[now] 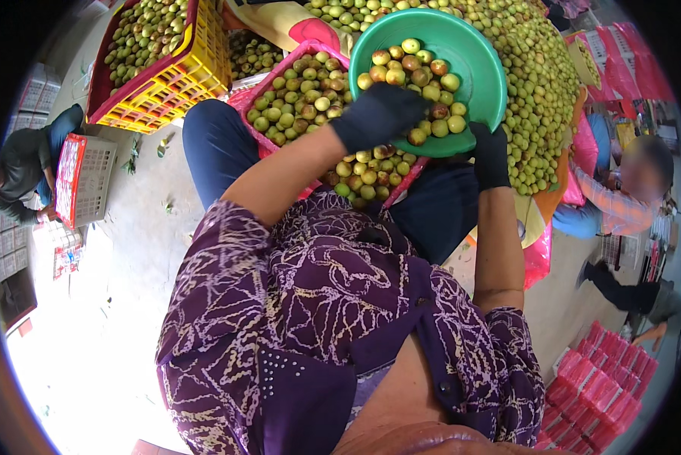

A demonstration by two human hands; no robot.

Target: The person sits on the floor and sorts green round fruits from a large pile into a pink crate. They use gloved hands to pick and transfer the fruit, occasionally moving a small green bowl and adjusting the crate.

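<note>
A green plastic basin (485,74) is tilted above a pink-lined crate (312,48). Yellow-green and brown jujubes (431,94) lie in the basin's lower part. My right hand (491,153), in a black glove, grips the basin's near right rim. Also gloved in black, my left hand (380,116) reaches over the basin's near left rim, at the fruit; its fingertips are hidden, and whether it holds a jujube cannot be made out. More jujubes (300,102) fill the crate, which stands between my knees and is partly covered by the basin and my left arm.
A large heap of jujubes (533,114) spreads beyond the basin and to the right. At upper left stands a full yellow crate (175,85). People (619,199) sit and move at both sides. Pink packages (596,387) are stacked at lower right. Leaves (131,159) litter the floor.
</note>
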